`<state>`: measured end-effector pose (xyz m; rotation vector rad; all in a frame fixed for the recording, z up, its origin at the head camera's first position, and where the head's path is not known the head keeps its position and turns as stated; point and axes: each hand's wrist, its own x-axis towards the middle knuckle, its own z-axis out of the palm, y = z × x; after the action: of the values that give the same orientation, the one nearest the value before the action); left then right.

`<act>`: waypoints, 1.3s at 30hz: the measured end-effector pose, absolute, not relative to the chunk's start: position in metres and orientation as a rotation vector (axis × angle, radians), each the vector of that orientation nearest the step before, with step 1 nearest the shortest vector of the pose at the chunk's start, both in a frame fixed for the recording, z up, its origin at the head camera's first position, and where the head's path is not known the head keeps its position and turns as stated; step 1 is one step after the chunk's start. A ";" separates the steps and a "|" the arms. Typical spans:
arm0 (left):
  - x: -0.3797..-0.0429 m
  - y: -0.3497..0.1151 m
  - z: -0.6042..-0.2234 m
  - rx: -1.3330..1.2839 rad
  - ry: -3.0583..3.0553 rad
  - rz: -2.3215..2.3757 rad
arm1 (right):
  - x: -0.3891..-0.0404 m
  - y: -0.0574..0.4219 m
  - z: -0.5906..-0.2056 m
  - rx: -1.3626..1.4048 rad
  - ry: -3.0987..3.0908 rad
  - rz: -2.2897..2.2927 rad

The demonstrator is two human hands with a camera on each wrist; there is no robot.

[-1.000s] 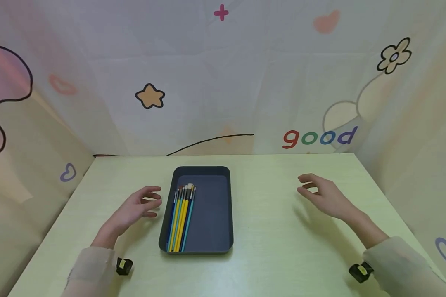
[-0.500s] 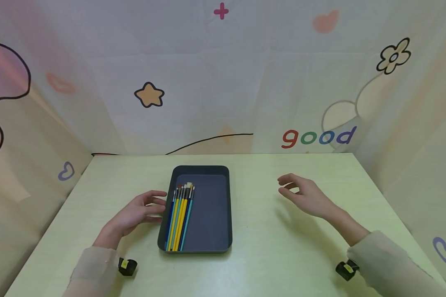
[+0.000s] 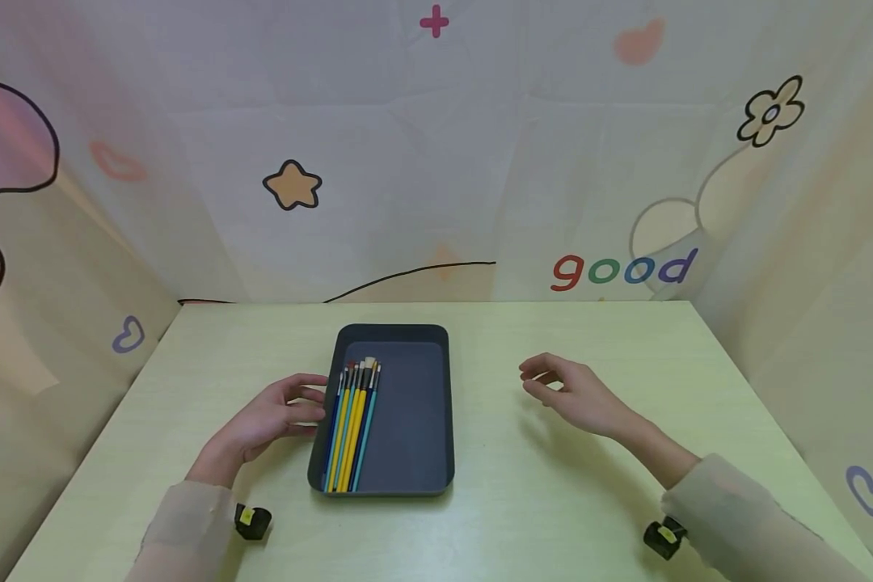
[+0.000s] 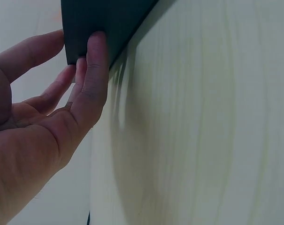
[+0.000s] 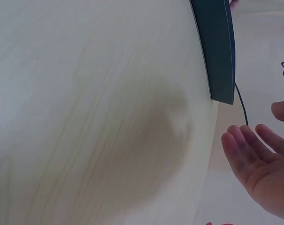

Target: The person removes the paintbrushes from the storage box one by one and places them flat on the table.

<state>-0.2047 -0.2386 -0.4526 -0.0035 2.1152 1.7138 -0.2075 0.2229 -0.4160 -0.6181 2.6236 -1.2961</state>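
A dark grey rectangular tray (image 3: 416, 428) lies on the table, left of the middle in the head view. Several paintbrushes (image 3: 351, 432) with yellow, teal and dark blue handles lie side by side along its left half, bristles toward the back. My left hand (image 3: 267, 416) is at the tray's left wall. In the left wrist view its fingertips (image 4: 98, 44) rest against the tray's outer side (image 4: 85, 28). To the right of the tray, my right hand (image 3: 578, 396) hangs above the table with loosely bent fingers and holds nothing; the tray's wall (image 5: 217, 51) shows beyond it in the right wrist view.
The pale wooden table (image 3: 509, 517) carries the tray. A printed cloth (image 3: 407, 162) with star, heart and flower drawings hangs behind it and along both sides. Small black devices, one on the left wrist (image 3: 252, 522) and one on the right wrist (image 3: 665, 537), stick out from the sleeves.
My right hand has moved left toward the tray, dropping slightly at the end. My left hand has shifted a little right, up to the tray's left wall. Tray and brushes stay in place.
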 end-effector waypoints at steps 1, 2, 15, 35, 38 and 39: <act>-0.204 -0.238 -0.452 -0.004 2.117 1.713 | -0.207 0.221 -0.415 -0.627 2.606 -1.317; -0.204 -0.237 -0.452 -0.004 2.121 1.711 | -0.207 0.220 -0.415 -0.634 2.591 -1.332; -0.204 -0.234 -0.452 0.010 2.139 1.708 | -0.209 0.201 -0.410 -0.682 2.527 -1.386; -0.202 -0.201 -0.455 0.121 2.120 1.740 | -0.211 0.177 -0.410 -0.651 2.303 -1.557; -0.201 -0.197 -0.454 0.136 2.121 1.736 | -0.211 0.173 -0.410 -0.634 2.243 -1.578; -0.201 -0.196 -0.454 0.139 2.119 1.735 | -0.211 0.173 -0.410 -0.631 2.227 -1.580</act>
<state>-0.2015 -0.1962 -0.4539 0.1394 2.1195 1.7345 -0.2114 0.1725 -0.4100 -0.6307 2.2267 -1.5799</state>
